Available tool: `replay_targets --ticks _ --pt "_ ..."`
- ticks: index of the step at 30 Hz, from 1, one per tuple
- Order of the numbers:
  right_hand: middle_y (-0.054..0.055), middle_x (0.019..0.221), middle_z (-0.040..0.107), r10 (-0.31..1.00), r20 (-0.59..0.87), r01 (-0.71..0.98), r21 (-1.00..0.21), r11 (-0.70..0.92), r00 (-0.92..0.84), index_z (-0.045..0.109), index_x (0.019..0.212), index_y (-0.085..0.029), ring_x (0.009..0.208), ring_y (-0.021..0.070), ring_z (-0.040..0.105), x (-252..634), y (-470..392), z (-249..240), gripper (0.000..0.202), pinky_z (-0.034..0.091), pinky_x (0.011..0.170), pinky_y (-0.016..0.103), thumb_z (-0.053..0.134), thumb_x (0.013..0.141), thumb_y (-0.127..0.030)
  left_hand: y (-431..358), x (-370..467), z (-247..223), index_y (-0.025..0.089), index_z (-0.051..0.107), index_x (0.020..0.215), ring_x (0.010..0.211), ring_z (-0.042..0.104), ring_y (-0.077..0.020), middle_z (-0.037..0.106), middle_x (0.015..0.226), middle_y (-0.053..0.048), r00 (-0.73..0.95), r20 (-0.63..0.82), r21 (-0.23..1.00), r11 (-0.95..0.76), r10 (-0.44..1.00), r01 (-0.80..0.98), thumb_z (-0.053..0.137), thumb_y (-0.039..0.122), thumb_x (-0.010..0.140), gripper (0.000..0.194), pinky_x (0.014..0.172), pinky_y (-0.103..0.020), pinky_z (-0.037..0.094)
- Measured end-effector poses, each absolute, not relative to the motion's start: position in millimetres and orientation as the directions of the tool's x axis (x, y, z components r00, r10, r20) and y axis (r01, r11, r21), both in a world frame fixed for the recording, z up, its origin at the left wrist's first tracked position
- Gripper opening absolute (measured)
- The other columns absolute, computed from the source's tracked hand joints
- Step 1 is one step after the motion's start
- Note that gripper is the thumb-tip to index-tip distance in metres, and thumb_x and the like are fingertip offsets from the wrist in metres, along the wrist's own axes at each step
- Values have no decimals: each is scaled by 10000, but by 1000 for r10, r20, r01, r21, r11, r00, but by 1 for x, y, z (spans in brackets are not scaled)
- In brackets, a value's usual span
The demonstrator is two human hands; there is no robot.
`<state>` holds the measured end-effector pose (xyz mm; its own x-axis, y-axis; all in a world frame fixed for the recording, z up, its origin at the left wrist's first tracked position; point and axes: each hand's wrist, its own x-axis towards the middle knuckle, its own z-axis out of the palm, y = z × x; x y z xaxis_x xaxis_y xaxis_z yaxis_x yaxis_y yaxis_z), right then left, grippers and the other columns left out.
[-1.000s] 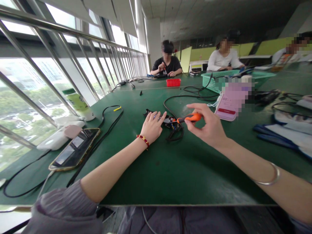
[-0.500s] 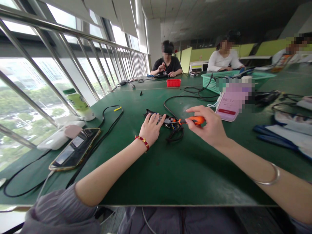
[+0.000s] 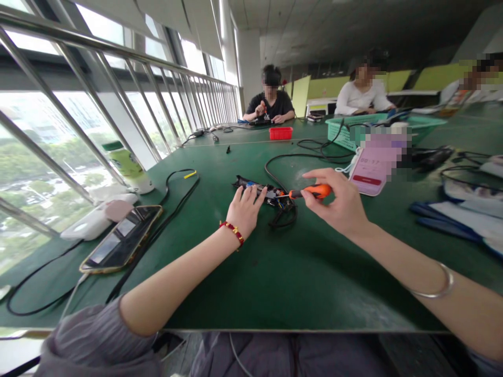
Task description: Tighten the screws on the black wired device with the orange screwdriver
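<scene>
My left hand (image 3: pixel 242 213) lies over an opened black corded device (image 3: pixel 272 195), its fingertips bent onto the long casing and holding it against the table. A blue part, small coloured wires and metal bits show inside the casing; my fingers cover some of it. In my right hand (image 3: pixel 338 201) is an orange and black screwdriver (image 3: pixel 314 192), with the thumb underneath and the fingers curled over the handle. Its thin shaft points left, and the tip meets the exposed inner parts. A dark cord (image 3: pixel 283 222) loops beside the device's near side.
To the left are a phone (image 3: pixel 122 238), a white power bank-like object (image 3: pixel 92 220) and a green-labelled bottle (image 3: pixel 128 166). A red tray (image 3: pixel 280 133), a green basket (image 3: pixel 341 133) and a pink phone (image 3: pixel 371 170) lie beyond. Co-workers (image 3: pixel 270 102) sit across the green table.
My left hand has shifted very slightly, showing more of the blue part. The screwdriver stays at the device, with my right hand almost unmoved.
</scene>
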<state>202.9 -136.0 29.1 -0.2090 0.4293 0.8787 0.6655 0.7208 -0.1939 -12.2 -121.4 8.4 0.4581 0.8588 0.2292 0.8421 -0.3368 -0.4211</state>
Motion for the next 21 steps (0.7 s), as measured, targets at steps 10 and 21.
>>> replay_targets --ticks 10,21 --pt "16 870 682 437 879 649 -220 728 -192 556 1041 -235 734 179 637 201 -137 30 278 504 725 337 586 765 -251 -124 -8 0 96 278 1471 1251 451 -250 499 1376 -168 368 294 -390 -241 882 889 378 119 863 617 1069 -422 322" --pt "15 859 695 462 863 662 -225 715 -205 591 953 -251 751 194 629 202 -137 28 178 503 767 365 604 778 -280 -93 -12 -1 177 257 1491 1295 375 -283 481 1352 -145 475 462 -290 -378 749 879 422 146 843 669 1119 -477 248"
